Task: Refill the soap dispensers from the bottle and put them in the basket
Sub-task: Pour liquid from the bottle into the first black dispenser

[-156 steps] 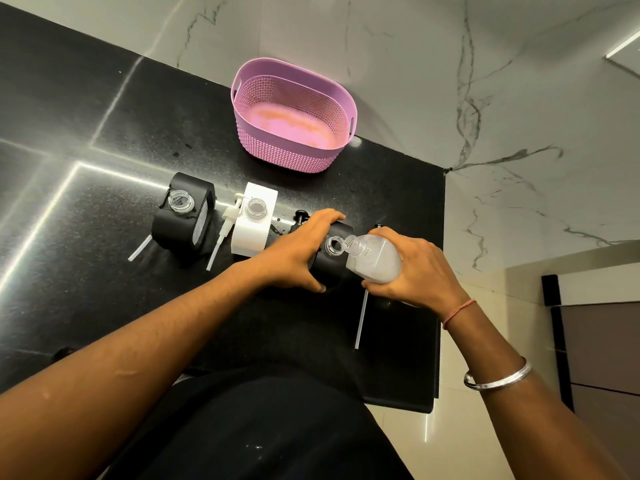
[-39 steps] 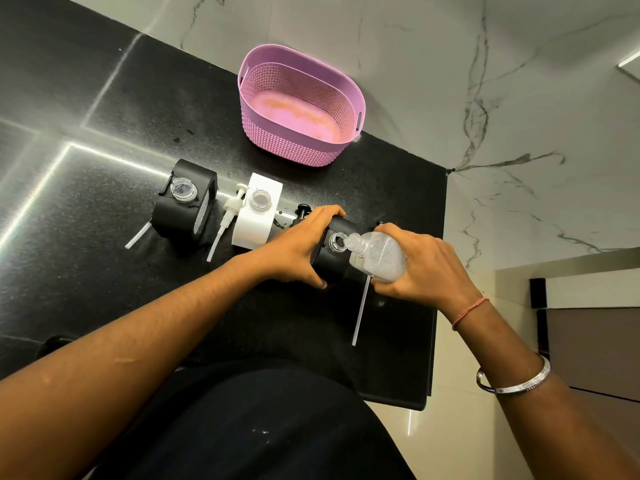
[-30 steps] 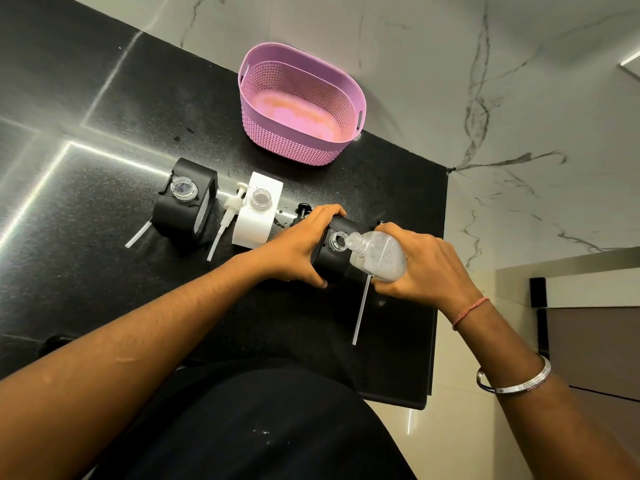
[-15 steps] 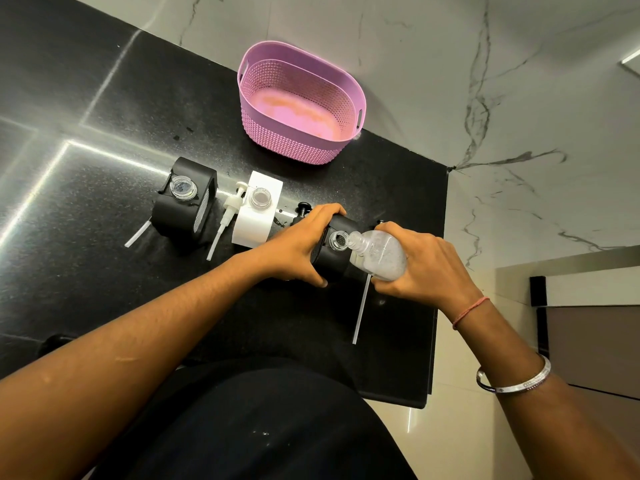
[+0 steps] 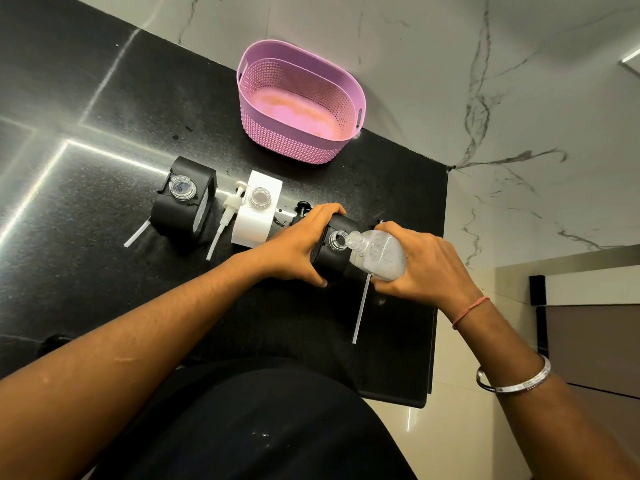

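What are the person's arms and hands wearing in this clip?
Both forearms are bare, with no sleeves and no gloves on the left hand or right hand. The right wrist carries a thin red thread, and further up the forearm sits a silver metal bangle. The left arm shows no jewellery.

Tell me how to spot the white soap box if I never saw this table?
Find the black stone counter with the pink plastic basket at its back. In front of the basket stand three square dispensers in a row. The middle one is the white square soap dispenser, the only white one between two black ones, its pump lying beside it.
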